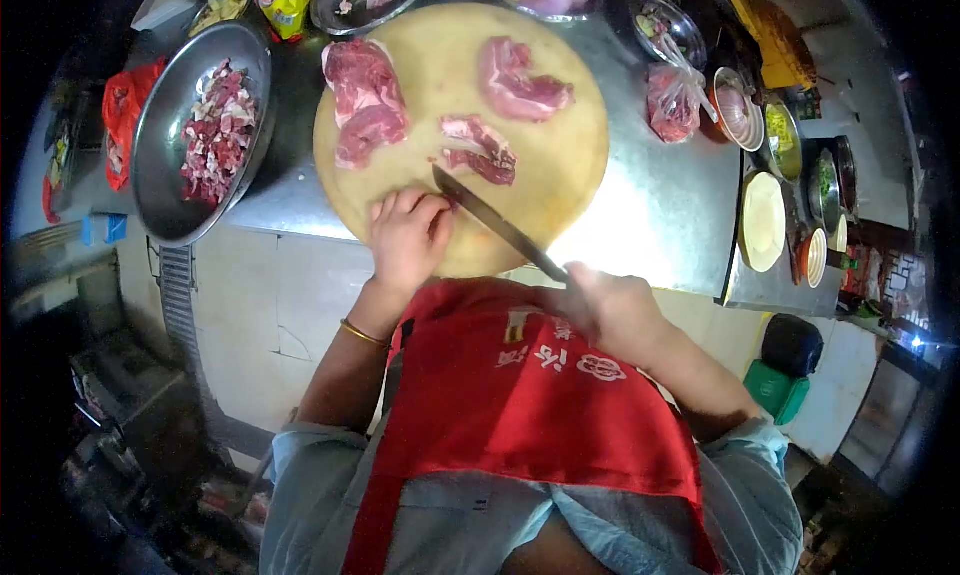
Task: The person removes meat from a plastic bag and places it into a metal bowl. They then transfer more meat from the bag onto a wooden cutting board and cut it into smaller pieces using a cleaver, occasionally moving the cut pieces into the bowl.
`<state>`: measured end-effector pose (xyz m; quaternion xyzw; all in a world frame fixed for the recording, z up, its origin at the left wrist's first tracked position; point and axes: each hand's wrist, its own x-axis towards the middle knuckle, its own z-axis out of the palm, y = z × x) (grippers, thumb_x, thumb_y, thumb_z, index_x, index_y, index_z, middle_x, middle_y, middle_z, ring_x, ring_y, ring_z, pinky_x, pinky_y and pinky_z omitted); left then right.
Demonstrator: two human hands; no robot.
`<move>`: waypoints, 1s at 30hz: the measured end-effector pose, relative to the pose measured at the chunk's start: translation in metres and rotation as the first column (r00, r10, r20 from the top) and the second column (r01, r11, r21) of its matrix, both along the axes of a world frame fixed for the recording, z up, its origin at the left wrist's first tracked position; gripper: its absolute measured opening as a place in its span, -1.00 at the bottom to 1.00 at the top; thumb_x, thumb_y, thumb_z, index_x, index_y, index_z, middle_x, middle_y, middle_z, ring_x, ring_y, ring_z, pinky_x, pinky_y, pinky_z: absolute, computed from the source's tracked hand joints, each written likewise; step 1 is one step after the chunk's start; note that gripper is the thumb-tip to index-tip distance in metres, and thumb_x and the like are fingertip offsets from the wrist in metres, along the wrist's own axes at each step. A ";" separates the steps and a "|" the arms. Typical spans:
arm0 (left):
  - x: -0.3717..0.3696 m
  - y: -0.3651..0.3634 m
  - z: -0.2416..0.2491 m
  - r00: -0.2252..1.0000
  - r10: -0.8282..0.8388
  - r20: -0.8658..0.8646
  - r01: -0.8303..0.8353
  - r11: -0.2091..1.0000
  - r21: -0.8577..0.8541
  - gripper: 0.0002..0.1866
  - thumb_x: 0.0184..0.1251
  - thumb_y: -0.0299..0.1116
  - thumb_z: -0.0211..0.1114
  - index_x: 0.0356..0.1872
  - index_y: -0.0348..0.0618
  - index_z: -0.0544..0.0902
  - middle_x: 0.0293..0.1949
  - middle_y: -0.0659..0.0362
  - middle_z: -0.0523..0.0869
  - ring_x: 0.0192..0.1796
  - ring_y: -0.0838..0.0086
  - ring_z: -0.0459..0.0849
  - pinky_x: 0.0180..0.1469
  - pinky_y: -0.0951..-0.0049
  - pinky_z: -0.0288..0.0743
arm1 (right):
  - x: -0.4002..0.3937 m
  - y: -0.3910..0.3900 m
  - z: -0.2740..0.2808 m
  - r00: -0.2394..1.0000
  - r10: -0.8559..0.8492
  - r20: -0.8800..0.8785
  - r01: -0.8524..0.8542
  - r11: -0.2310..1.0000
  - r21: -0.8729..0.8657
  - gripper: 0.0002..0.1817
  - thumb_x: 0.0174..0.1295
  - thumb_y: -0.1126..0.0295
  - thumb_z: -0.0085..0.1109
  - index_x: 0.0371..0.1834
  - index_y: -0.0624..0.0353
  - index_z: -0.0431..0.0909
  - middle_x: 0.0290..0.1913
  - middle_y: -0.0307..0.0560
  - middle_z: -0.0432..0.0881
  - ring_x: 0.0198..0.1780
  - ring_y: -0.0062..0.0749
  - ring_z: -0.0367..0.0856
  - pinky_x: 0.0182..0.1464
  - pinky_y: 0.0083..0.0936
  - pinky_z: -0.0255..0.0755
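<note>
My right hand (612, 305) grips the handle of a long dark-bladed knife (500, 225), which slants up and left over the round cutting board (570, 190). At the board's near edge, my left hand (408, 237) has its fingers curled down close to the blade's tip. Anything under those fingers is hidden. Beyond the knife lies a small strip of raw meat (482, 153) with some fat. Two larger raw pieces rest farther back: a long meat slab (366, 100) at the left and a curved meat piece (520, 80) at the right.
Left of the board, a large metal bowl (155, 165) holds chopped meat. A metal dish (330, 20) and a yellow packet (286, 3) stand behind. On the right are a plastic bag of meat (672, 105), a pale oval plate (763, 220) and several bowls.
</note>
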<state>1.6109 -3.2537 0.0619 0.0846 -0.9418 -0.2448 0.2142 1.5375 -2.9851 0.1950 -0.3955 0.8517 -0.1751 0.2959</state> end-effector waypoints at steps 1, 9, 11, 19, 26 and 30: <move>-0.001 0.000 0.000 1.000 0.005 0.014 -0.005 1.000 -0.022 -0.89 0.04 -0.33 0.40 -0.38 0.02 0.70 -0.28 0.25 0.63 -0.15 0.29 0.59 -0.04 0.26 0.35 | 0.003 -0.001 0.000 1.000 0.009 -0.021 -0.009 1.000 0.009 -0.59 0.12 0.49 0.15 0.07 0.14 0.33 -0.33 0.15 0.65 -0.27 0.16 0.66 -0.28 -0.06 0.52; -0.001 -0.003 -0.001 0.999 -0.045 -0.017 0.045 0.999 0.016 -0.85 0.00 -0.36 0.41 -0.36 -0.08 0.69 -0.26 0.21 0.67 -0.14 0.23 0.59 -0.01 0.22 0.35 | -0.006 -0.066 -0.017 0.998 -0.043 0.046 0.038 0.993 0.108 -0.77 0.28 0.39 0.15 -0.09 0.18 0.37 -0.44 0.19 0.61 -0.34 0.20 0.63 -0.34 -0.10 0.48; 0.001 -0.005 -0.001 0.998 -0.050 -0.031 0.050 0.999 0.006 -0.85 0.00 -0.37 0.40 -0.35 -0.08 0.69 -0.23 0.22 0.68 -0.13 0.23 0.59 -0.01 0.23 0.35 | -0.005 -0.066 -0.016 0.997 -0.040 0.065 0.032 0.992 0.121 -0.77 0.28 0.39 0.14 -0.09 0.20 0.37 -0.41 0.21 0.62 -0.31 0.19 0.64 -0.30 -0.09 0.49; 0.015 -0.010 0.002 0.999 -0.042 0.016 0.040 0.996 0.076 -0.81 0.01 -0.40 0.36 -0.29 -0.02 0.66 -0.27 0.17 0.64 -0.13 0.20 0.56 0.00 0.22 0.33 | 0.000 0.002 -0.011 0.994 -0.102 0.045 0.099 0.992 0.074 -0.66 0.22 0.39 0.19 0.01 0.16 0.34 -0.37 0.20 0.63 -0.30 0.20 0.63 -0.28 -0.02 0.49; 0.012 -0.010 -0.002 0.998 -0.059 0.008 0.059 0.998 0.005 -0.84 0.00 -0.39 0.37 -0.33 -0.02 0.66 -0.32 0.19 0.61 -0.14 0.21 0.55 -0.01 0.20 0.32 | 0.004 -0.040 -0.006 0.996 -0.023 0.091 0.009 0.988 0.155 -0.67 0.24 0.38 0.17 0.01 0.18 0.33 -0.37 0.21 0.63 -0.30 0.19 0.65 -0.26 -0.04 0.52; 0.013 -0.008 0.003 0.997 -0.079 0.005 0.079 0.996 -0.031 -0.86 -0.02 -0.39 0.38 -0.38 0.04 0.67 -0.31 0.26 0.63 -0.16 0.27 0.55 -0.03 0.23 0.34 | -0.003 -0.079 -0.031 0.995 -0.043 0.094 0.034 0.995 0.096 -0.61 0.27 0.36 0.14 0.12 0.19 0.32 -0.41 0.26 0.61 -0.30 0.22 0.64 -0.25 -0.01 0.52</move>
